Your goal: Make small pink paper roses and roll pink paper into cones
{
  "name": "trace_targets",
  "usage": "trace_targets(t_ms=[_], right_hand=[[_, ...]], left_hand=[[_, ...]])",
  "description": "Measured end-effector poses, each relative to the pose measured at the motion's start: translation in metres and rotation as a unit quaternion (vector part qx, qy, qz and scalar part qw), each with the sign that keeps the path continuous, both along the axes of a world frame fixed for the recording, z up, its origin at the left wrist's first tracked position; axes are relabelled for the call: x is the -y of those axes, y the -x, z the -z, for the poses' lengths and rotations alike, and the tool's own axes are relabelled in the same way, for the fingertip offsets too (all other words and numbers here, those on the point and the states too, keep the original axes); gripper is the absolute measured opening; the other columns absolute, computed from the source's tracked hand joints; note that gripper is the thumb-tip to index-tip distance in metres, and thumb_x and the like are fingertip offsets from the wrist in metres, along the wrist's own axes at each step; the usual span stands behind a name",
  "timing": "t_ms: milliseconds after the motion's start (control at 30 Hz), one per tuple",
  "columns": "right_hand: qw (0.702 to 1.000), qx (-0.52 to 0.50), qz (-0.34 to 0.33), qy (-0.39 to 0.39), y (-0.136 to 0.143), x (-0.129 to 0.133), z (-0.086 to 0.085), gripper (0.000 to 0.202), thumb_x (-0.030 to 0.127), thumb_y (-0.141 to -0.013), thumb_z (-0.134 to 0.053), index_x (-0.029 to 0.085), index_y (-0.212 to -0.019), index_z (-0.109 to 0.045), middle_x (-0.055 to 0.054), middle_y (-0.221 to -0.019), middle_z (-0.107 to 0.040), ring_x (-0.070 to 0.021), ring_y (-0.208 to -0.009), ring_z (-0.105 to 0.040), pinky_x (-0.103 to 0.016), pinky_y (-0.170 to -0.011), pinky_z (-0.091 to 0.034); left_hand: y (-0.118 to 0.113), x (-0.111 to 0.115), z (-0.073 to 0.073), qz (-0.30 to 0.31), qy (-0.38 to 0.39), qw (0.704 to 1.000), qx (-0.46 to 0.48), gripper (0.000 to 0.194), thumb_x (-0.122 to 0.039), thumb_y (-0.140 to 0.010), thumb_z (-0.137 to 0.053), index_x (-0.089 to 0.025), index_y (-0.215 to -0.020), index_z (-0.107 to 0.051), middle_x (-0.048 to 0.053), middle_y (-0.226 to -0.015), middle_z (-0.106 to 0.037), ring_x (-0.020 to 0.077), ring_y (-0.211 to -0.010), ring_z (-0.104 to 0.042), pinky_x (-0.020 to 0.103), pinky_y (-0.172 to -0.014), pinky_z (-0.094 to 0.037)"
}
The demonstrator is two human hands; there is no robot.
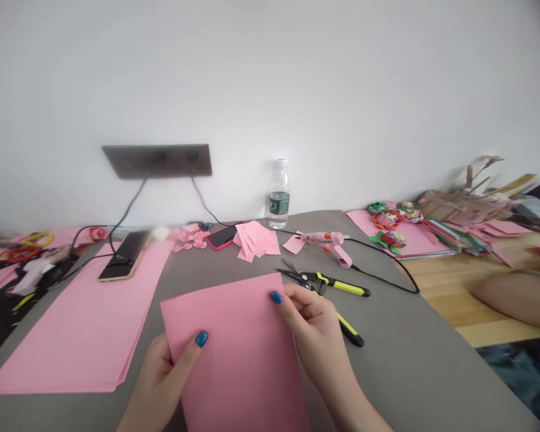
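Observation:
Both my hands hold a pink sheet of paper raised over the grey table, its lower end cut off by the frame. My left hand grips the left edge, thumb flat on the face and fingers behind. At the upper right corner, my right hand pinches the sheet between thumb and curled fingers. Just beyond that hand lie yellow-and-black pliers with their handles spread. A stack of larger pink sheets lies left of my left hand, with a phone on its far end.
Along the wall are small pink paper pieces, a second phone, a water bottle and a pink glue gun with its black cord. Paper flowers lie at the right. Another person's limb shows at the far right.

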State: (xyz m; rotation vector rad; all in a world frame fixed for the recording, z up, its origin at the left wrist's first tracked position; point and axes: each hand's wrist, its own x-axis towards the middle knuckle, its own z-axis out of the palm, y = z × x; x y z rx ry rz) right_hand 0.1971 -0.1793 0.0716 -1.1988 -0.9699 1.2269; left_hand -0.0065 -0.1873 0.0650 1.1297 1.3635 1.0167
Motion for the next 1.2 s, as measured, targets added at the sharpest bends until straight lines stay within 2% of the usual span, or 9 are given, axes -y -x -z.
trace_targets(t_ms=[267, 400, 567, 667, 767, 867, 1000, 1100, 1200], right_hand=[[0.999, -0.029, 0.016, 0.02, 0.002, 0.0, -0.005, 0.046, 0.061, -0.071, -0.075, 0.016, -0.069, -0.069, -0.001, -0.061, -0.061, -0.0111, -0.052, -0.044, -0.021, -0.047, -0.033], [0.999, -0.04, 0.017, 0.021, 0.002, 0.0, -0.004, 0.043, 0.058, -0.072, -0.076, 0.016, -0.069, -0.07, -0.001, -0.06, -0.061, -0.0108, -0.051, -0.045, -0.021, -0.047, -0.032], [0.998, -0.06, 0.013, 0.013, 0.002, 0.001, -0.002, 0.038, 0.055, -0.074, -0.077, 0.017, -0.075, -0.074, -0.002, -0.063, -0.066, -0.0124, -0.054, -0.049, -0.021, -0.048, -0.035], [0.998, -0.057, 0.016, 0.013, 0.001, 0.001, -0.002, 0.036, 0.053, -0.076, -0.076, 0.017, -0.078, -0.075, -0.003, -0.064, -0.067, -0.0134, -0.056, -0.052, -0.022, -0.05, -0.037], [0.999, -0.048, 0.007, 0.002, -0.001, 0.0, -0.001, 0.035, 0.052, -0.076, -0.076, 0.017, -0.077, -0.075, -0.003, -0.067, -0.068, -0.0138, -0.059, -0.053, -0.022, -0.053, -0.039], [0.999, -0.035, 0.006, 0.002, -0.002, -0.001, 0.001, 0.037, 0.053, -0.076, -0.076, 0.017, -0.073, -0.073, -0.002, -0.065, -0.065, -0.0124, -0.056, -0.05, -0.021, -0.051, -0.037], [1.0, -0.017, 0.006, 0.0, -0.003, -0.002, 0.006, 0.037, 0.053, -0.076, -0.075, 0.016, -0.071, -0.073, -0.002, -0.063, -0.062, -0.012, -0.057, -0.047, -0.021, -0.051, -0.035], [1.0, -0.027, 0.001, 0.001, -0.003, -0.001, 0.008, 0.036, 0.053, -0.076, -0.076, 0.017, -0.074, -0.074, -0.002, -0.064, -0.064, -0.0125, -0.057, -0.049, -0.022, -0.051, -0.036], [0.999, -0.045, 0.004, 0.017, -0.001, 0.0, 0.005, 0.037, 0.054, -0.076, -0.076, 0.017, -0.079, -0.076, -0.002, -0.063, -0.064, -0.0134, -0.056, -0.05, -0.022, -0.05, -0.037]], left_hand=[[-0.004, 0.0, -0.002, -0.013, 0.006, 1.0, 0.01, 0.041, -0.055, -0.068, -0.077, -0.014, -0.073, -0.075, 0.008, -0.074, -0.076, 0.0259, -0.067, -0.068, 0.027, -0.056, -0.054], [-0.007, 0.001, -0.002, -0.021, 0.021, 0.999, 0.032, 0.04, -0.053, -0.066, -0.079, -0.014, -0.075, -0.076, 0.007, -0.072, -0.075, 0.0242, -0.064, -0.067, 0.026, -0.055, -0.054], [-0.004, 0.002, 0.006, -0.024, 0.025, 0.998, 0.046, 0.043, -0.055, -0.066, -0.079, -0.013, -0.073, -0.075, 0.008, -0.069, -0.074, 0.0232, -0.062, -0.066, 0.025, -0.053, -0.052], [-0.001, 0.0, 0.011, -0.031, 0.024, 0.997, 0.063, 0.048, -0.06, -0.069, -0.076, -0.012, -0.077, -0.076, 0.01, -0.076, -0.075, 0.0244, -0.067, -0.068, 0.027, -0.058, -0.054], [0.001, -0.003, 0.015, -0.011, 0.025, 0.997, 0.075, 0.05, -0.061, -0.067, -0.077, -0.012, -0.08, -0.076, 0.01, -0.077, -0.076, 0.026, -0.068, -0.068, 0.029, -0.06, -0.056], [-0.001, -0.005, 0.017, -0.03, 0.001, 0.998, 0.053, 0.048, -0.057, -0.062, -0.082, -0.013, -0.079, -0.076, 0.009, -0.074, -0.075, 0.0248, -0.068, -0.067, 0.028, -0.057, -0.054], [-0.005, -0.004, 0.019, -0.048, -0.006, 0.998, 0.03, 0.041, -0.053, -0.068, -0.08, -0.014, -0.075, -0.074, 0.006, -0.07, -0.072, 0.0215, -0.065, -0.063, 0.024, -0.053, -0.05], [-0.009, -0.002, 0.017, -0.046, 0.0, 0.997, 0.055, 0.041, -0.054, -0.07, -0.078, -0.014, -0.067, -0.07, 0.004, -0.064, -0.067, 0.0182, -0.057, -0.059, 0.022, -0.047, -0.045], [-0.011, 0.001, 0.012, -0.072, 0.005, 0.994, 0.081, 0.045, -0.058, -0.07, -0.077, -0.013, -0.064, -0.069, 0.003, -0.059, -0.065, 0.0158, -0.052, -0.056, 0.021, -0.044, -0.042]])
